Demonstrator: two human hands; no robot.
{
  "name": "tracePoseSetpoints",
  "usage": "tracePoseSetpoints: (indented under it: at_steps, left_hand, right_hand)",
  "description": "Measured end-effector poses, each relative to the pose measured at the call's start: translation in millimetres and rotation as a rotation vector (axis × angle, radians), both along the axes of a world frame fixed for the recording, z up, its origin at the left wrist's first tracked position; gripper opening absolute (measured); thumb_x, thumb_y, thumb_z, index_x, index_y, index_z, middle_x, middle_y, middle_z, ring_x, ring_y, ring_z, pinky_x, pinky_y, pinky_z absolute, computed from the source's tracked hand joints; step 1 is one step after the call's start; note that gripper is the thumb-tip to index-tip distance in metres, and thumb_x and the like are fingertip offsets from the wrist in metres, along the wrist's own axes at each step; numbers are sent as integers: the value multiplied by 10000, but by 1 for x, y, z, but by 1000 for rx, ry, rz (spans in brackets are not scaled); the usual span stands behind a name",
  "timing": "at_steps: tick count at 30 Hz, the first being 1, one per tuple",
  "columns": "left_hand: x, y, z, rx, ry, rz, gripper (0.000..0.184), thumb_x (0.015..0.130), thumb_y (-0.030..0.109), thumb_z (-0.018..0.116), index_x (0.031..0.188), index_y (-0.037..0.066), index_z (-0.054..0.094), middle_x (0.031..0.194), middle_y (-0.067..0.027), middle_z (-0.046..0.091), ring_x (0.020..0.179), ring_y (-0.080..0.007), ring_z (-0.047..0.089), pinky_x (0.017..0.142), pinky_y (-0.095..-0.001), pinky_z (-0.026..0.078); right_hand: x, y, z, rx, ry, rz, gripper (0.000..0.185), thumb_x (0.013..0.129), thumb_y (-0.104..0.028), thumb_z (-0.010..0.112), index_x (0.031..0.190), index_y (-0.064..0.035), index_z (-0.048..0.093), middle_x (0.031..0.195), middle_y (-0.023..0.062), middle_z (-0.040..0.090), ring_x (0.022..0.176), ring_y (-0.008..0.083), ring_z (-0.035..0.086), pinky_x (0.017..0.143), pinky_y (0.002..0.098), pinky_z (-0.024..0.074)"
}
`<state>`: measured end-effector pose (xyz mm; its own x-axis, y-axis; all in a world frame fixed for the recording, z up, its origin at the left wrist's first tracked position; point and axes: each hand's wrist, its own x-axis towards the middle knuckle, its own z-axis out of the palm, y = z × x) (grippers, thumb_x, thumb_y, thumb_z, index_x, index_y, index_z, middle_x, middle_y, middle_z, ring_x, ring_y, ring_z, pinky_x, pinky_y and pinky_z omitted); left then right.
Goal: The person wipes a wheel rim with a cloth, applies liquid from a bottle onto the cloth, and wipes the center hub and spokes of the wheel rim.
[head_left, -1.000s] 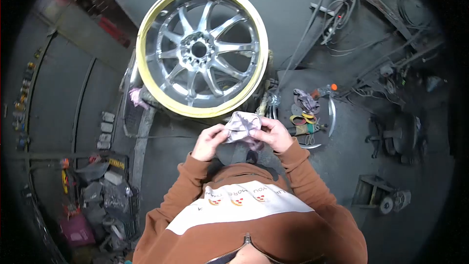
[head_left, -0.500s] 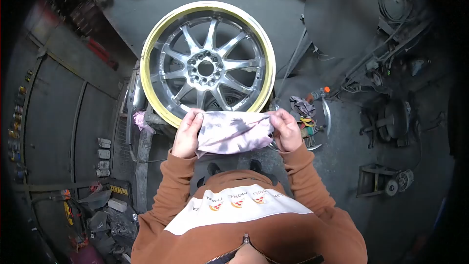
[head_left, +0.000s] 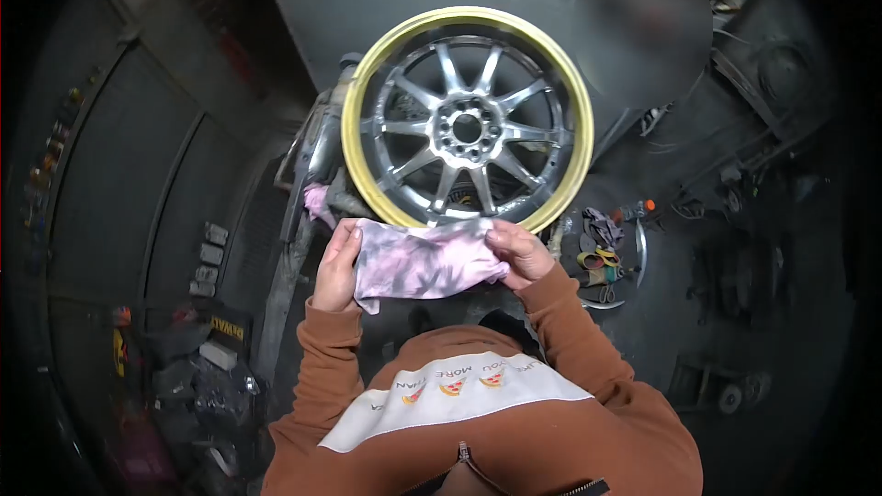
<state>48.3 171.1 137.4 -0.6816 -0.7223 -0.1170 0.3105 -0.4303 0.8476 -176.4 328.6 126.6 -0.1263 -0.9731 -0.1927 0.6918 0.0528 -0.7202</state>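
Observation:
A pink cloth (head_left: pixel 424 262) blotched with grey is stretched between my two hands, in front of my body. My left hand (head_left: pixel 338 266) pinches its left end, thumb on top. The right end is gripped by my right hand (head_left: pixel 522 253), with the cloth bunched near the fingers. Just beyond the cloth lies a wheel rim (head_left: pixel 581 133), face up, with a yellow outer lip and shiny metal spokes. The cloth's upper edge overlaps the near side of the rim in view; whether they touch I cannot tell.
Another pink rag (head_left: pixel 318 204) hangs left of the rim. To the right are a dark crumpled cloth (head_left: pixel 602 228), an orange-capped bottle (head_left: pixel 641 208) and yellow tape-like loops (head_left: pixel 599 260). A black DeWalt case (head_left: pixel 230 331) and several cans (head_left: pixel 210 255) stand at left.
My view has turned, so the rim appears farther right. The cloth is held flatter, showing more of its pink and grey face, and both hands still grip it.

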Motion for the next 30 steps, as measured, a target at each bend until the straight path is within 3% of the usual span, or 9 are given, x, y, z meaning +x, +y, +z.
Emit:
tracePoseSetpoints:
  at_steps: [1,8,13,15,16,20,22,25,30]
  left_hand:
    - [10,2,-3,9,-5,22,171,976,138,403,1032,34,528,975,-32,589,894,-89,546,838,-241,430]
    - [51,8,-3,63,0,210,177,976,122,385,1037,33,525,969,-41,581,874,-96,548,816,-241,437]
    - [78,-4,-38,38,-88,172,168,948,116,429,1010,13,545,865,-55,604,804,-113,580,756,-281,470]
    - [85,-6,-45,-683,-952,11,171,895,148,522,975,1,557,812,-91,628,757,-166,614,704,-310,483]
    - [79,0,-44,-860,-1043,-53,229,840,178,594,988,5,569,806,-129,646,714,-243,634,661,-333,488]
    - [20,23,-2,-1225,-497,12,452,809,227,669,1180,6,538,1110,-155,608,1028,-274,583,888,-326,436]
    - [-18,48,-3,-632,2,-301,566,765,225,733,1229,-4,506,1199,-127,559,1127,-211,512,963,-329,382]
    - [-48,59,-20,-308,-18,-720,485,753,147,755,1158,-3,534,1020,-38,594,961,-110,524,869,-276,429]
    - [-68,64,-23,-141,-28,-591,384,796,290,729,1009,21,556,915,-15,579,819,-78,528,744,-225,440]
  right_hand:
    - [6,-3,8,-23,-159,-23,364,839,-62,595,1177,46,514,1069,140,623,952,185,632,859,301,510]
    - [36,2,-21,321,32,365,332,797,-67,671,1098,47,591,993,77,656,853,112,620,780,239,484]
    - [52,13,8,248,7,244,296,853,-141,650,1080,43,601,955,72,656,816,102,610,753,236,485]
    - [53,18,16,230,-2,210,292,865,-161,640,1073,40,605,942,74,656,799,99,608,737,227,483]
    - [53,19,17,210,-13,185,290,877,-181,629,1066,37,609,929,76,656,783,97,607,721,218,482]
    - [59,27,24,195,-46,141,287,902,-231,599,1029,25,616,891,70,655,757,95,607,666,225,486]
    - [63,28,38,156,-34,87,278,916,-242,576,1006,17,618,881,72,653,759,107,616,655,236,494]
    - [46,39,44,106,-97,29,273,921,-219,562,1041,23,601,916,89,656,791,148,635,695,270,516]
    - [17,62,41,76,-74,-176,273,898,-185,593,1056,37,593,963,96,651,859,155,628,796,287,496]
